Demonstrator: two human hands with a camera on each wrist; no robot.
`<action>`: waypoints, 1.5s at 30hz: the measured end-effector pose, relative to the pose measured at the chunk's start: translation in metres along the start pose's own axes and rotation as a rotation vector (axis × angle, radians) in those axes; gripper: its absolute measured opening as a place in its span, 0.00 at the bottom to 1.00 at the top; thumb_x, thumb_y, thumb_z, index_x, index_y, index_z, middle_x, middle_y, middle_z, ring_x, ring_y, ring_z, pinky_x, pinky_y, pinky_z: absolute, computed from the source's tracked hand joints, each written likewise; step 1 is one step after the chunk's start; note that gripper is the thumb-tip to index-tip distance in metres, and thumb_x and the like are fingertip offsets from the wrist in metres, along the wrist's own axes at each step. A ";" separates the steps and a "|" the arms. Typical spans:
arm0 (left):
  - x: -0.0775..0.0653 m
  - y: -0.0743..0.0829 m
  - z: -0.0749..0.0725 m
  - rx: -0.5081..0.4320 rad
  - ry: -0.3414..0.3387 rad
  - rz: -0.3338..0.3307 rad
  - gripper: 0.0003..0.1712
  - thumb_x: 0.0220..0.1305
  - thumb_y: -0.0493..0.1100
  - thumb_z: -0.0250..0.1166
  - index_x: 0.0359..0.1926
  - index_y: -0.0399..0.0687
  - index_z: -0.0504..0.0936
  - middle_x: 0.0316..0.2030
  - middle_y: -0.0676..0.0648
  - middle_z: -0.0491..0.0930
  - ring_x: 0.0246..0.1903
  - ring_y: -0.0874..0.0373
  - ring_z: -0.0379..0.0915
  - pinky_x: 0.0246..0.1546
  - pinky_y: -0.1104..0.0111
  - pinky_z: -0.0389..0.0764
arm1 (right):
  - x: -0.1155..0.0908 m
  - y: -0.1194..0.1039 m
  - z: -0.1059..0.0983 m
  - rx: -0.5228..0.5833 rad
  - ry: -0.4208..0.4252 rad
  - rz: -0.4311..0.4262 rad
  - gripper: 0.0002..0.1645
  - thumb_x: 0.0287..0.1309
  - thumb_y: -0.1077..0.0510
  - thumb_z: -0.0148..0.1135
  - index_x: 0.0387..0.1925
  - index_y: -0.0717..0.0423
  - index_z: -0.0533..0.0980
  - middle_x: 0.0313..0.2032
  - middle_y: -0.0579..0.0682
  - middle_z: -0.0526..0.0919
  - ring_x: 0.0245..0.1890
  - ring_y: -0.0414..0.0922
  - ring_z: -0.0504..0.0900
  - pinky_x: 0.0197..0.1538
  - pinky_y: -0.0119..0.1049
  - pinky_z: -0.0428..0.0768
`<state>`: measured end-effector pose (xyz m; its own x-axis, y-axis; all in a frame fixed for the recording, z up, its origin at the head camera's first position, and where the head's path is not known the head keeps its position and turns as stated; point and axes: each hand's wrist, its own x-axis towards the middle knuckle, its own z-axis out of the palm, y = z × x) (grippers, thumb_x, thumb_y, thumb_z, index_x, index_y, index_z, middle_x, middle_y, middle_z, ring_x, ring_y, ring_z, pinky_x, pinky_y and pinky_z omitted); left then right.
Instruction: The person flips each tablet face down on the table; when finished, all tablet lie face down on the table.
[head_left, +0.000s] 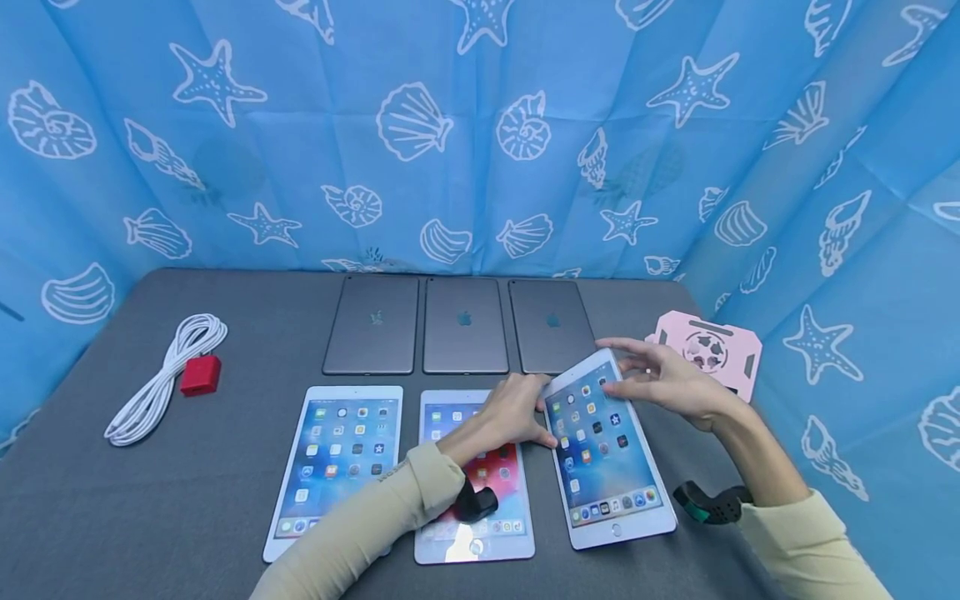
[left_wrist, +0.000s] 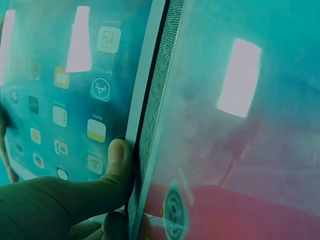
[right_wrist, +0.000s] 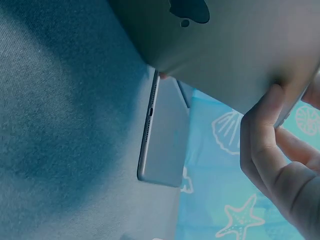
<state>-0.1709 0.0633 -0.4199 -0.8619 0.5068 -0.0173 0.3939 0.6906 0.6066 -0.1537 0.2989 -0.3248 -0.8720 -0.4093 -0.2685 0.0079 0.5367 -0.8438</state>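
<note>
A white-framed tablet (head_left: pixel 607 458) with its screen lit is tilted, its top end raised off the table, at the right of the row. My left hand (head_left: pixel 512 412) pinches its left edge; in the left wrist view the thumb (left_wrist: pixel 117 155) lies on the front and the fingers go behind. With the thumb on the screen side, my right hand (head_left: pixel 667 379) grips the upper right corner. In the right wrist view its fingers (right_wrist: pixel 267 107) press the tablet's metal back (right_wrist: pixel 235 55). Under my left forearm lies a second lit tablet (head_left: pixel 472 533), partly covered.
Another lit tablet (head_left: pixel 345 442) lies to the left. Three dark tablets lie face down behind: left (head_left: pixel 372 325), middle (head_left: pixel 465 325) and right (head_left: pixel 551 325). A pink case (head_left: pixel 738 354) sits at the right edge, a white cable (head_left: pixel 161 383) and red charger (head_left: pixel 200 375) at the left.
</note>
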 end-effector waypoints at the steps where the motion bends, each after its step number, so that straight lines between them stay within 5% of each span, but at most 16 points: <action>1: 0.000 0.001 0.001 -0.004 -0.002 0.002 0.50 0.40 0.53 0.87 0.65 0.42 0.77 0.31 0.53 0.75 0.26 0.64 0.68 0.26 0.77 0.66 | 0.000 -0.001 0.000 -0.002 0.000 -0.003 0.44 0.68 0.57 0.64 0.78 0.61 0.55 0.54 0.67 0.79 0.48 0.47 0.85 0.50 0.39 0.85; 17: 0.005 0.002 0.005 -0.060 -0.031 0.076 0.50 0.49 0.55 0.83 0.69 0.42 0.73 0.42 0.49 0.83 0.33 0.64 0.75 0.31 0.76 0.74 | 0.005 -0.015 0.008 -0.049 0.022 -0.036 0.40 0.70 0.60 0.60 0.78 0.59 0.56 0.52 0.66 0.78 0.44 0.40 0.87 0.48 0.36 0.83; 23: 0.002 0.002 -0.012 -0.261 -0.110 0.147 0.53 0.64 0.53 0.73 0.79 0.37 0.55 0.47 0.43 0.87 0.25 0.65 0.77 0.26 0.78 0.73 | 0.007 -0.018 0.015 -0.067 0.030 -0.009 0.41 0.70 0.55 0.62 0.79 0.54 0.57 0.63 0.70 0.70 0.53 0.51 0.80 0.49 0.42 0.82; 28: -0.001 0.008 -0.031 -0.405 -0.138 0.178 0.48 0.73 0.52 0.64 0.80 0.38 0.50 0.47 0.38 0.89 0.20 0.53 0.84 0.18 0.76 0.72 | 0.010 -0.018 0.019 -0.048 -0.006 0.026 0.43 0.73 0.49 0.59 0.80 0.55 0.54 0.68 0.70 0.66 0.58 0.54 0.78 0.55 0.48 0.82; 40: -0.010 0.012 -0.053 -0.439 -0.159 0.151 0.48 0.74 0.55 0.62 0.81 0.41 0.48 0.52 0.37 0.87 0.28 0.47 0.89 0.28 0.75 0.82 | 0.020 -0.007 0.024 0.080 -0.130 0.065 0.43 0.80 0.44 0.46 0.82 0.56 0.43 0.73 0.77 0.56 0.57 0.55 0.84 0.62 0.54 0.80; 45: -0.015 0.010 -0.061 -0.481 -0.172 0.143 0.49 0.73 0.53 0.64 0.82 0.43 0.48 0.57 0.35 0.84 0.32 0.45 0.90 0.31 0.65 0.87 | 0.026 0.005 0.028 0.123 -0.178 0.093 0.44 0.79 0.45 0.47 0.81 0.60 0.43 0.74 0.75 0.55 0.56 0.54 0.84 0.60 0.49 0.82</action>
<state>-0.1736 0.0310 -0.3648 -0.7297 0.6836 -0.0130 0.2781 0.3140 0.9078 -0.1624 0.2702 -0.3489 -0.7646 -0.4919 -0.4164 0.1535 0.4885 -0.8590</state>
